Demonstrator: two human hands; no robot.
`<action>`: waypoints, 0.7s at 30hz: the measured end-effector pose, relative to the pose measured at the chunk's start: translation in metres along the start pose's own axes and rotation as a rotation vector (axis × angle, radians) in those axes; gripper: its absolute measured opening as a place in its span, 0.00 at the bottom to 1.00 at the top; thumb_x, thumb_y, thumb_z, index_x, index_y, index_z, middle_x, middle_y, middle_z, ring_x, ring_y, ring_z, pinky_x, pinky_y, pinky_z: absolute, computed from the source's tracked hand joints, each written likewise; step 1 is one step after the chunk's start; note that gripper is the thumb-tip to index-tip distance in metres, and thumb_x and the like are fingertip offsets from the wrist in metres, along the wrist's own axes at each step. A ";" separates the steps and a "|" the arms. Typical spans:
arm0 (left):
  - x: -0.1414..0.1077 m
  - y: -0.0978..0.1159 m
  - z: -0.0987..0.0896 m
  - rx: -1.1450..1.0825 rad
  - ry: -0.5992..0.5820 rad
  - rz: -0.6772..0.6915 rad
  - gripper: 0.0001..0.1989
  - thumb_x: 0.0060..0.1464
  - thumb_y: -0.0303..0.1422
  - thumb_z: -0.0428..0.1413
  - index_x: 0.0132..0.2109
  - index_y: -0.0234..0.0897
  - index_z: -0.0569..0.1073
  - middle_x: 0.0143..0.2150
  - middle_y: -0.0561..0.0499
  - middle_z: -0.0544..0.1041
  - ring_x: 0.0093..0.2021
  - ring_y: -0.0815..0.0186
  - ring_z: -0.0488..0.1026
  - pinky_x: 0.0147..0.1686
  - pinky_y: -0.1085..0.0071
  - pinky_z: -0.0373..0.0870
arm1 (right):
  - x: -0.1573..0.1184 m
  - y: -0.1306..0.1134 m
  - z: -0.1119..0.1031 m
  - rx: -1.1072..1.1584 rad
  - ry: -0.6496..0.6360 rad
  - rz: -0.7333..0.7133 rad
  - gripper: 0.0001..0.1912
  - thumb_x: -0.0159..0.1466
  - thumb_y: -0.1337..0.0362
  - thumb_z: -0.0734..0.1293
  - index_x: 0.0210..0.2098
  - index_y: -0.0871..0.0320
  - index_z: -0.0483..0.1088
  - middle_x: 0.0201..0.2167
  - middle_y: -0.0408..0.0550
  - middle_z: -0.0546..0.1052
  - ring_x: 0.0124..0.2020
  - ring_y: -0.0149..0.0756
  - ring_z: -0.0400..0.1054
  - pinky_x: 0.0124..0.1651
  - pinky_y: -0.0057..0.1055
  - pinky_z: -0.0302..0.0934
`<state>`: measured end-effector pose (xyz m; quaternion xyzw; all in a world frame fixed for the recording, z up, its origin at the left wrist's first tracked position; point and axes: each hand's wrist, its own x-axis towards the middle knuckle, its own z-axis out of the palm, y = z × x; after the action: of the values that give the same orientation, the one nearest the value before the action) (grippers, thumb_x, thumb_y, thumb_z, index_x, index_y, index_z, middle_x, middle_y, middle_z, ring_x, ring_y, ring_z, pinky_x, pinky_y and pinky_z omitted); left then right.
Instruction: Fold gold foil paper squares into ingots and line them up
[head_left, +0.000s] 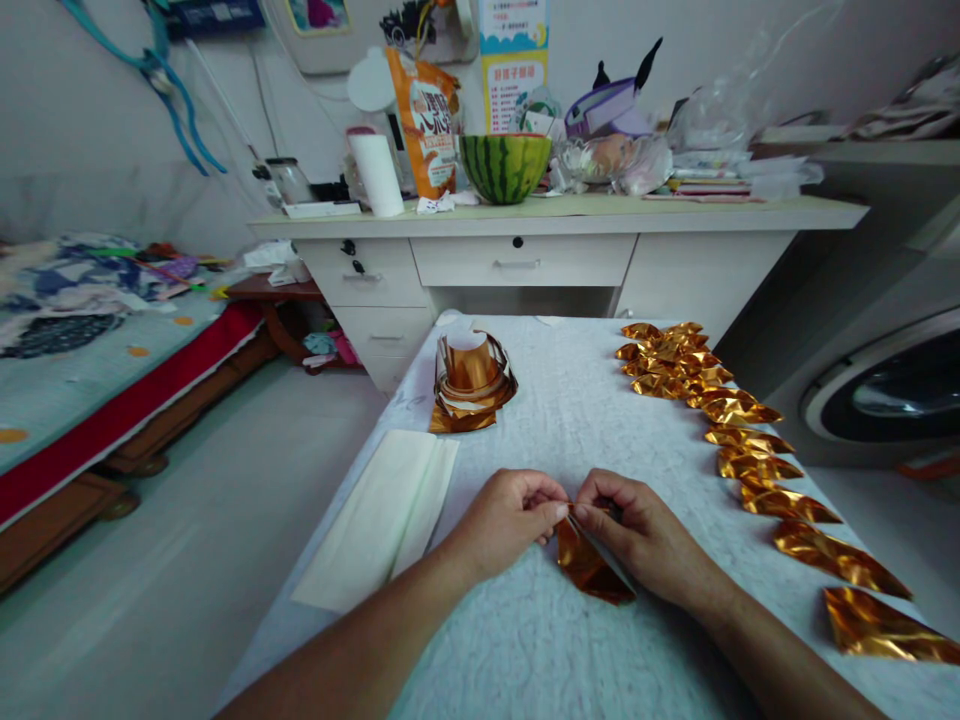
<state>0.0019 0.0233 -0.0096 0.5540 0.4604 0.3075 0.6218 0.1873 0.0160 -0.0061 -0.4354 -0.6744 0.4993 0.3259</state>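
Note:
Between my two hands is a piece of shiny gold foil paper (589, 565), its lower end hanging toward me in a folded flap. My left hand (517, 515) pinches its upper edge between thumb and fingers. Close beside it, my right hand (637, 530) is closed on the same foil paper, thumb pressed against the fingers. Beyond my left hand stands a curled stack of gold foil sheets (472, 385). Folded gold foil pieces (750, 465) lie in a row along the table's right side.
Pale paper sheets (375, 510) lie at the left edge of the cloth-covered table (555, 430). A white desk (517, 265) stands behind, bearing a watermelon half (504, 168) and an orange snack bag (426, 125). A bed (97, 380) is at left, a washing machine (862, 300) at right.

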 end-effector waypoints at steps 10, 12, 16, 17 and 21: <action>-0.001 0.001 0.002 0.036 0.033 0.004 0.07 0.50 0.33 0.56 0.32 0.33 0.74 0.23 0.55 0.70 0.22 0.73 0.65 0.24 0.75 0.62 | 0.000 0.003 0.001 0.032 -0.014 0.003 0.15 0.65 0.53 0.64 0.28 0.58 0.66 0.22 0.40 0.68 0.23 0.27 0.59 0.25 0.24 0.55; -0.002 0.000 0.002 0.067 0.035 0.038 0.07 0.51 0.32 0.55 0.31 0.33 0.74 0.23 0.55 0.69 0.22 0.72 0.65 0.24 0.76 0.60 | 0.000 0.002 0.001 0.036 -0.028 0.005 0.15 0.65 0.53 0.64 0.28 0.58 0.66 0.22 0.40 0.67 0.23 0.28 0.59 0.25 0.24 0.55; -0.002 0.000 0.002 0.119 0.019 0.105 0.06 0.51 0.31 0.54 0.29 0.33 0.73 0.22 0.56 0.68 0.23 0.72 0.64 0.23 0.76 0.56 | 0.001 -0.001 0.000 0.038 -0.041 -0.003 0.16 0.65 0.53 0.64 0.28 0.58 0.66 0.23 0.39 0.65 0.25 0.28 0.58 0.27 0.25 0.54; -0.002 0.000 0.002 0.127 0.014 0.112 0.06 0.51 0.31 0.54 0.29 0.33 0.73 0.22 0.56 0.68 0.23 0.72 0.63 0.23 0.76 0.56 | 0.001 -0.002 -0.001 0.040 -0.040 -0.008 0.17 0.65 0.52 0.63 0.28 0.58 0.66 0.23 0.40 0.66 0.26 0.29 0.59 0.29 0.25 0.55; -0.002 -0.002 0.002 0.132 -0.003 0.124 0.06 0.50 0.30 0.53 0.29 0.34 0.72 0.22 0.56 0.67 0.23 0.73 0.63 0.23 0.76 0.55 | 0.001 -0.004 -0.003 0.028 -0.037 -0.015 0.18 0.66 0.51 0.62 0.27 0.58 0.66 0.24 0.41 0.67 0.28 0.31 0.61 0.32 0.26 0.57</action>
<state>0.0029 0.0205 -0.0107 0.6214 0.4437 0.3135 0.5646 0.1882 0.0176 -0.0014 -0.4165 -0.6765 0.5144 0.3230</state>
